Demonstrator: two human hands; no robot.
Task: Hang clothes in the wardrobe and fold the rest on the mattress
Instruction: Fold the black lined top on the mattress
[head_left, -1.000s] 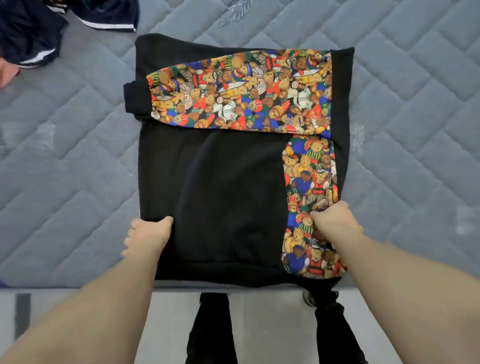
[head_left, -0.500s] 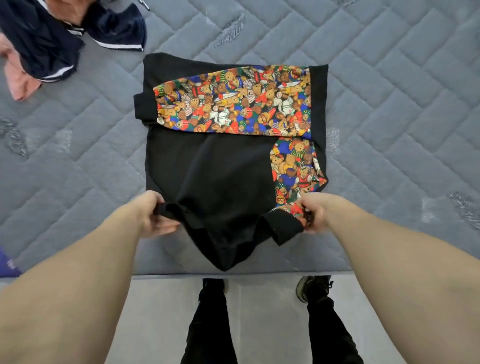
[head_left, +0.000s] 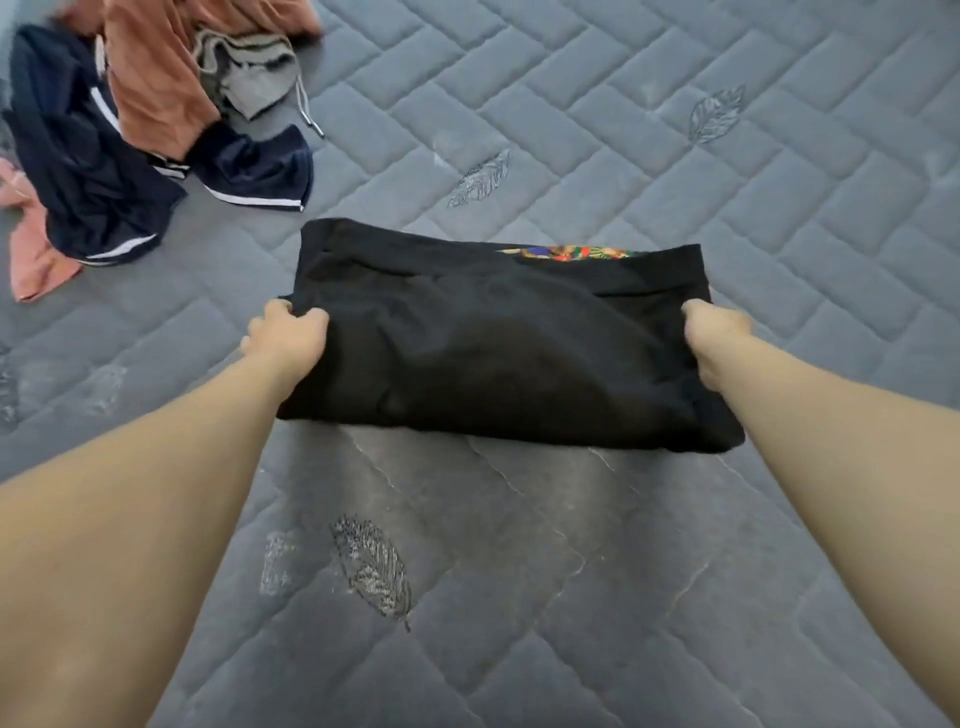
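Grey quilted mattress (head_left: 675, 156) carries a folded black sweatshirt (head_left: 488, 343) at centre frame, left hand (head_left: 288, 332) and right hand (head_left: 714, 340) gripping its sides, with a heap of navy, orange and grey clothes (head_left: 135, 130) lying upper left.

Even, soft daylight-like light, fairly bright, no hard highlights or glare anywhere. The grey mattress (head_left: 675, 156) reads flat and cool; its quilted seams stay visible across the whole frame. A soft, diffuse shadow sits just under the near edge of the black sweatshirt (head_left: 493, 353), darkening the mattress there. The sweatshirt is so dark its folds barely show, detail crushed. Wide-angle distortion: both forearms balloon toward the bottom corners, quilt lines bend near the edges. Slight motion blur and compression smear on the clothes pile (head_left: 130, 130) top left and on the left hand (head_left: 288, 332) and right hand (head_left: 719, 338). Centre is reasonably sharp.
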